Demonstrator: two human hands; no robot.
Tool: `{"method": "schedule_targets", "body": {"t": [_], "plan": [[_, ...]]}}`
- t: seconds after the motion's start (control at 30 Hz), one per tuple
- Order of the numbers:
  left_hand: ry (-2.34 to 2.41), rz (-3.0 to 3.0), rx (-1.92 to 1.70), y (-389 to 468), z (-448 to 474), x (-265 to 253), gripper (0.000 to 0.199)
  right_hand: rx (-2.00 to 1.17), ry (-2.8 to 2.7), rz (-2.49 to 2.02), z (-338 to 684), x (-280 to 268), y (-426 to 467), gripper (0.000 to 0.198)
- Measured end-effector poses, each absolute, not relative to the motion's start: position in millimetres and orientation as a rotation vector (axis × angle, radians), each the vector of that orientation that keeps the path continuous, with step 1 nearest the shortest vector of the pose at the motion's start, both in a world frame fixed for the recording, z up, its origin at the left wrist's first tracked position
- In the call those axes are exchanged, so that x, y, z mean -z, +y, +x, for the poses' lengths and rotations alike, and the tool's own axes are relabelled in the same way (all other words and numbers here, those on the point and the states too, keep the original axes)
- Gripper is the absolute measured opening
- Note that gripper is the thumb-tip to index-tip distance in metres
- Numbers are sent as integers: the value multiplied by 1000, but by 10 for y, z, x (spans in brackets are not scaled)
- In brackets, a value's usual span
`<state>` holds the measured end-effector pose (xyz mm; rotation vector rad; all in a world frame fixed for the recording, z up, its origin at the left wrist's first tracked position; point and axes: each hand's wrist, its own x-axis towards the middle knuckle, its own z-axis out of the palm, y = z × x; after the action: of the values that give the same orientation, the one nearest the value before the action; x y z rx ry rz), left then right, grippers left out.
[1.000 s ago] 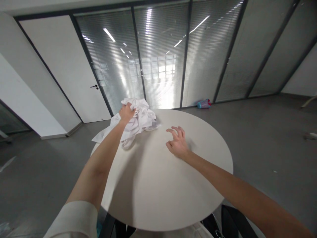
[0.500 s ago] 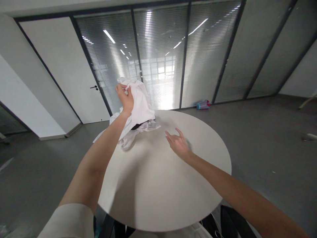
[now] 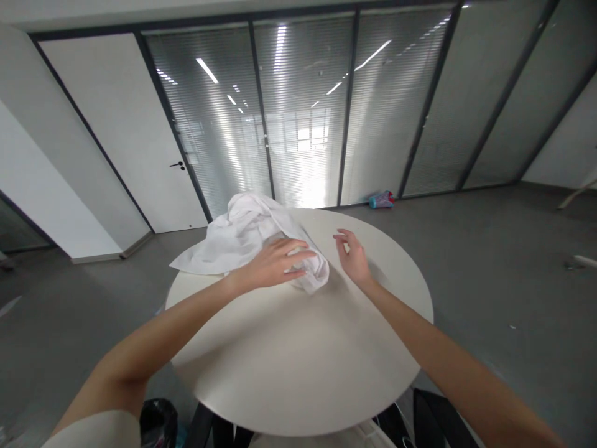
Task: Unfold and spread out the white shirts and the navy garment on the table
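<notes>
A crumpled white cloth (image 3: 247, 227), perhaps a garment, lies heaped on the far left of the round white table (image 3: 298, 361). One bunched end of it reaches toward the table's middle, and its left corner spreads along the rim. My left hand (image 3: 282, 261) is over that bunched end, its fingers spread apart; whether they touch the fabric I cannot tell. To the right of the cloth, my right hand (image 3: 353, 256) hovers above the tabletop with curved fingers and nothing in it.
Beyond the table stands a glass partition (image 3: 308, 124) with blinds, and a white door (image 3: 116, 124) at left. A blue and red basket-like object (image 3: 381, 200) rests on the floor by the glass. Below the table's near left edge is a black bag (image 3: 158, 420).
My left hand has come down and to the right, letting go of the raised cloth, which now lies lower with an end nearer the middle. My right hand has shifted slightly right.
</notes>
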<state>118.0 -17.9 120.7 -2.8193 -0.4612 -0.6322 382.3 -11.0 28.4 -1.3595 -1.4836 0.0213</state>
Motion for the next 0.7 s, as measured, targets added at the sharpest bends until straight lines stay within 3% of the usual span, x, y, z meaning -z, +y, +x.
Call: {"method": "schedule_targets", "body": {"t": [0.13,0.27,0.37,0.43,0.53,0.7], "plan": [[-1163,-2418,993,392,581,-1314,46,-129,-1717,-1367,3607,-216,101,43],[-2002,-2194,1073,1046,-51,-1252,76,-293,-1836,-1500,3312,-354,308,76],[-2115,-2290,997,1241,-285,-1127,50,-421,-1808,-1572,3135,-483,435,90],[-2004,-2314,941,1246,-332,-1092,30,-436,-1782,-1531,3084,-554,484,70],[-1973,-2180,968,1201,-352,-1130,22,-357,-1698,-1466,3205,-718,498,27],[-1975,-1857,1230,1121,-364,-1274,22,-18,-1256,-1415,3988,-1177,470,34]]}}
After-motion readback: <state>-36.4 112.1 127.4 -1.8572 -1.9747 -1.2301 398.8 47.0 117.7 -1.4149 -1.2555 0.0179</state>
